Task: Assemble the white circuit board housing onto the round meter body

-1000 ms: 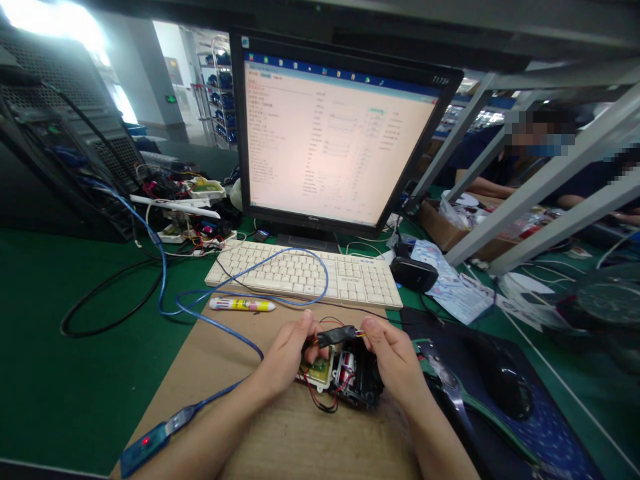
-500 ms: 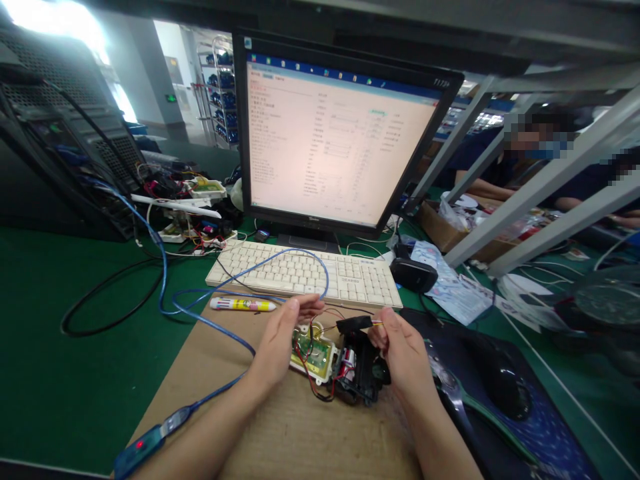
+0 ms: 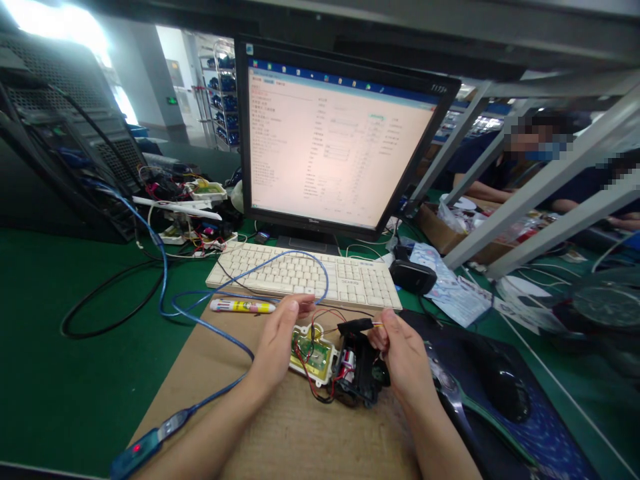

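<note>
My right hand (image 3: pixel 407 353) pinches thin wires at the right end of a black wrapped piece (image 3: pixel 354 326), which is held above a black housing (image 3: pixel 357 383). Inside that housing sits a red and white cylindrical part (image 3: pixel 348 365). Red and black wires run from it to a green circuit board in a white frame (image 3: pixel 316 360), lying just to the left. Beside the board is my left hand (image 3: pixel 277 340), its fingers stretched out and apart from the thumb, with no object visible in it. Part of the board's left edge is hidden behind this hand.
A white keyboard (image 3: pixel 300 272) stands behind the hands, below a lit monitor (image 3: pixel 340 140). On the cardboard (image 3: pixel 200 373) lies a yellow-and-white pen (image 3: pixel 243 306). A blue cable (image 3: pixel 220 328) leads to a blue adapter (image 3: pixel 137 452). Right of my hand is a black mouse (image 3: pixel 497 377).
</note>
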A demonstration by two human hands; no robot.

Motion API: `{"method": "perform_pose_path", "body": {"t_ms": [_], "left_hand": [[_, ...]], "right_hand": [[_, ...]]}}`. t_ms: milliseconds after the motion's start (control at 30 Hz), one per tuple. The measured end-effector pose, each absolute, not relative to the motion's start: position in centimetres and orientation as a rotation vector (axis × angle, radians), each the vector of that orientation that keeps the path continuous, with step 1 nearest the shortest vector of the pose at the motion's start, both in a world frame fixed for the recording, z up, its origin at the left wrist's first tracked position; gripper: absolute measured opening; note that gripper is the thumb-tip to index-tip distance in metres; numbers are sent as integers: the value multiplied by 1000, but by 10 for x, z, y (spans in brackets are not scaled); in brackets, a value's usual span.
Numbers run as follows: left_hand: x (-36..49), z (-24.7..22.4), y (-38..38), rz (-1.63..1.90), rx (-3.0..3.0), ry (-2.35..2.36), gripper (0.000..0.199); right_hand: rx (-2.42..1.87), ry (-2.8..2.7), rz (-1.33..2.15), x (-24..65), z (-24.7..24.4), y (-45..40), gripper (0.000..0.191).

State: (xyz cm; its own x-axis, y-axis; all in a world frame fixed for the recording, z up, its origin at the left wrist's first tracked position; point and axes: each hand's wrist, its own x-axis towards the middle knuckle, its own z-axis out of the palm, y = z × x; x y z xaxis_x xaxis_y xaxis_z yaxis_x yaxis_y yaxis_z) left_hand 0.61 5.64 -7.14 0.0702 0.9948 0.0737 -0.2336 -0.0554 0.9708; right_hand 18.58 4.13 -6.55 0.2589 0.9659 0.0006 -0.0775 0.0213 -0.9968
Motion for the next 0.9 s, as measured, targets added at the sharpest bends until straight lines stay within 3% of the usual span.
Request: {"method": "perform_pose_path", "body": {"t_ms": [300, 533, 767, 900], "left_hand": [[5, -66, 52, 1263, 1208, 949, 33], [3, -60, 47, 1281, 1191, 851, 34], [4, -68, 56, 1298, 1343, 884, 30], [3, -77, 59, 1277, 1496, 870, 29]], "right_hand": [[-1342, -1102, 967, 185, -62, 42, 48], [-1403, -1673, 729, 178, -56, 32, 30], [-1213, -1163, 935, 185, -55, 42, 38], [-1183, -1077, 872, 186, -57, 51, 41]]}}
